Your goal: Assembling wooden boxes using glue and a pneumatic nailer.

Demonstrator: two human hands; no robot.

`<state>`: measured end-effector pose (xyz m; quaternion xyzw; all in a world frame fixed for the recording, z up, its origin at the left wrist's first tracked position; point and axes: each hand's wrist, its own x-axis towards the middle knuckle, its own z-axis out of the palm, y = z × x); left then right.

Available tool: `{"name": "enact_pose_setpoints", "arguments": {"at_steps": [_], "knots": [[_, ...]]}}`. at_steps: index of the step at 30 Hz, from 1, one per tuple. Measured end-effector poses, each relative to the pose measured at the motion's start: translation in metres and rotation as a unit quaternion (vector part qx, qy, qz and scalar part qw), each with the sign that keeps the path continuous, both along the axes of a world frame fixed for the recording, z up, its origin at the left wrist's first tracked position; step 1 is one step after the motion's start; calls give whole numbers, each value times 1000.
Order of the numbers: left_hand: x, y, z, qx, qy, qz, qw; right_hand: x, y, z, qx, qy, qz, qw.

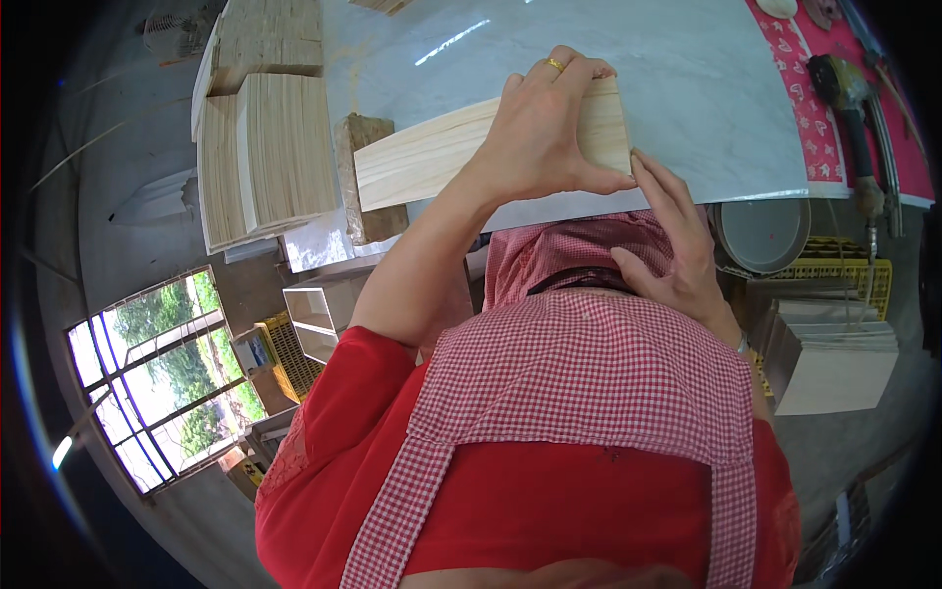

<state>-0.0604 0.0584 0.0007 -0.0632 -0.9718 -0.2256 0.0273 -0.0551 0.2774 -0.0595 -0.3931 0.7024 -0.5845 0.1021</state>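
Observation:
A pale wooden board [427, 152] lies slantwise near the front edge of the table, its left end over a rough brown wooden block [377, 224]. My left hand [540, 133], with a ring on one finger, spans the board's width close to its right end, thumb on the near edge and fingers curled over the far edge. At the near right corner my right hand [680, 240] is held with fingers stretched out and thumb apart; its fingertips are at the board's end. It grips nothing that I can see.
Stacks of thin wooden boards [285, 157] stand left on the pale marbled table [706, 108]. A power tool [844, 98] with a hose lies on pink cloth [810, 128] at right. Below the right edge are a round grey container [763, 236], yellow crate [863, 275] and stacked panels [834, 358].

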Motion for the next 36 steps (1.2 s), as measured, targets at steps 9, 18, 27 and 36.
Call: {"name": "enact_pose_setpoints", "arguments": {"at_steps": [9,18,27,36], "knots": [[5,-2,0,12,14,-9,1000,-4,7,2,-15,11,-32,999],[4,0,4,16,1,-12,1000,-43,-30,1,-128,-78,-33,988],[7,1,3,14,3,13,1000,-40,-23,-3,-112,-106,-24,988],[7,4,5,9,-7,14,1000,-110,-62,-53,-112,-263,118,951]]}}
